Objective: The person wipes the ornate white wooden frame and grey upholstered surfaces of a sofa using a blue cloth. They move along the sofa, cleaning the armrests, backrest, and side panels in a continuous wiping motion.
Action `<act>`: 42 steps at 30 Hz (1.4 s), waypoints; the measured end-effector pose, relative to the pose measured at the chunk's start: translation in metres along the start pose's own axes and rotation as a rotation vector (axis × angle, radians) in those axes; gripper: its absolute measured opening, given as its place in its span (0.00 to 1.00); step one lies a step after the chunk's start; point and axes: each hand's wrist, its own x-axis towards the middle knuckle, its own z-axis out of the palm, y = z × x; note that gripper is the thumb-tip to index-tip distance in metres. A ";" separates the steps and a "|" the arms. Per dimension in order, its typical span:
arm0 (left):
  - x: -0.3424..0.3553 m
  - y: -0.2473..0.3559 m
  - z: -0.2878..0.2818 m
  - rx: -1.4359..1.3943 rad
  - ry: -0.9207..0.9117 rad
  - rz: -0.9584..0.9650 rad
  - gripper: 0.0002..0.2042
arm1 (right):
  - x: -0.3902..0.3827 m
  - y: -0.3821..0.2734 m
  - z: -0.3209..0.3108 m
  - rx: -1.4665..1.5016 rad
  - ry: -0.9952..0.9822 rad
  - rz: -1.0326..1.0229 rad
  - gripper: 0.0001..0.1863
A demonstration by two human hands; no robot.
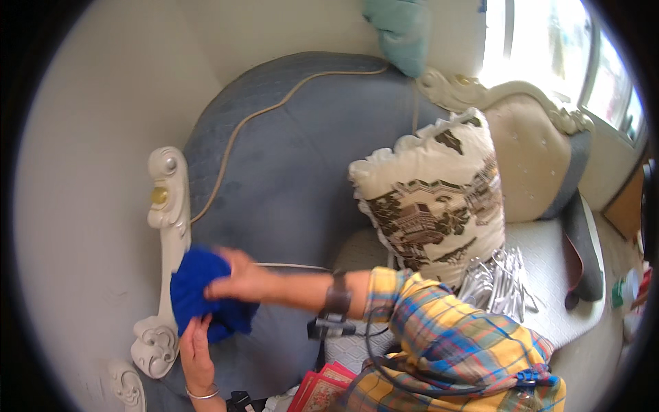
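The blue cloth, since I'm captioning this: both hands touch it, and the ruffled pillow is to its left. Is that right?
Not quite: the head view shows the ruffled pillow to the right of the blue cloth, not the left. The left hand and right hand do both touch it.

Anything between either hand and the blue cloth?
Nothing visible. The right hand is on the blue cloth from the right, and the left hand meets its lower edge. How firmly either grips it isn't clear.
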 end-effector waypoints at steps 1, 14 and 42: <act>0.001 0.005 -0.010 0.223 -0.051 0.088 0.16 | 0.017 -0.018 -0.010 0.013 0.033 -0.100 0.25; -0.026 -0.119 -0.084 1.623 0.042 0.124 0.28 | 0.206 -0.054 -0.189 -1.727 0.754 -0.608 0.36; -0.028 -0.110 -0.081 1.580 0.070 0.260 0.23 | 0.094 -0.169 -0.318 -1.972 1.123 -0.162 0.28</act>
